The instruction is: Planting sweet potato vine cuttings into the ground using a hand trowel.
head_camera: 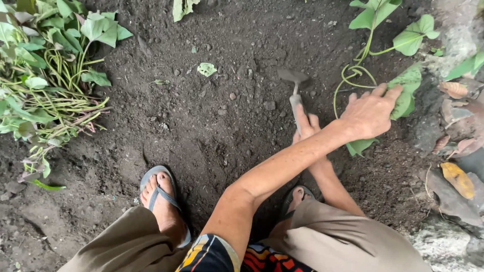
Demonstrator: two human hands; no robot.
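Crossing forearms (282, 166) | right hand (305, 126) half-hidden, hoe (294, 80) grip unclear

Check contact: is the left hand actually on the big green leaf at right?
Touching. The head view shows the left hand pressed flat on the green leaf, fingers overlapping its surface, no soil visible between them.

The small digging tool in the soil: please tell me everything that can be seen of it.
The small digging tool looks like grey, dull metal: a flat, wide blade on a thin neck, then a handle. The blade rests on the dark soil, pointing away from the person. The right hand grips the handle, hiding most of it. The left arm crosses above it, with the left hand on green leaves.
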